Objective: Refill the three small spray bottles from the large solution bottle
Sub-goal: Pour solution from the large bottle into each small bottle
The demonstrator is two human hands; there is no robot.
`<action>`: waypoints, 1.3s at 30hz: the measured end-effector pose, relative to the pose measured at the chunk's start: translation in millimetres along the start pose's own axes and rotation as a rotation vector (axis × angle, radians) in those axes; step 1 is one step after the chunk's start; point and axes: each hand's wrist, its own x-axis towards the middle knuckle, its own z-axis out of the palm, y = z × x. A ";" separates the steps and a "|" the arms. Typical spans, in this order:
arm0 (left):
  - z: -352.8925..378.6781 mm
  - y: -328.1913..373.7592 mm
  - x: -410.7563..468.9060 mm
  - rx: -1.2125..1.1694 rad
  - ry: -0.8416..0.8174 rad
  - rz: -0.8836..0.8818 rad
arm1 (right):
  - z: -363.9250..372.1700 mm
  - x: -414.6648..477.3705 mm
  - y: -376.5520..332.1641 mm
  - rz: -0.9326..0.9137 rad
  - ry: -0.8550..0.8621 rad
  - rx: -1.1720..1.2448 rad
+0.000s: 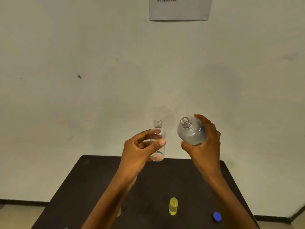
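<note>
My left hand (142, 147) holds a small clear bottle (158, 129) upright in the air, its neck uncapped. My right hand (205, 141) grips the large clear solution bottle (190, 133), uncapped and tilted with its mouth pointing up and left, toward the small bottle; the two mouths are apart. Both are raised above the far edge of the dark table (156, 182). A small yellow bottle (173, 206) stands on the table near me. Just left of my left forearm, part of another clear object (119, 212) shows.
A blue cap (217, 216) lies on the table at the right. A pale wall rises behind the table, with a paper sheet (179, 9) taped near the top. Floor shows on both sides of the table.
</note>
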 end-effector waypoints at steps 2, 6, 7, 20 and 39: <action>-0.5 11.1 -2.5 -0.001 -0.009 0.029 | -2.5 5.8 -14.9 -0.080 0.053 -0.048; -1.3 23.9 -6.1 -0.022 -0.011 0.067 | -7.6 14.8 -36.0 -0.214 0.125 -0.097; -2.0 26.5 -6.3 -0.028 -0.012 0.075 | -8.5 17.0 -40.0 -0.249 0.133 -0.108; -8.8 42.2 -7.8 -0.011 -0.047 0.147 | -1.7 26.3 -54.7 -0.511 0.201 -0.236; -15.4 37.4 2.9 0.004 -0.075 0.133 | 1.9 36.3 -50.1 -0.605 0.186 -0.315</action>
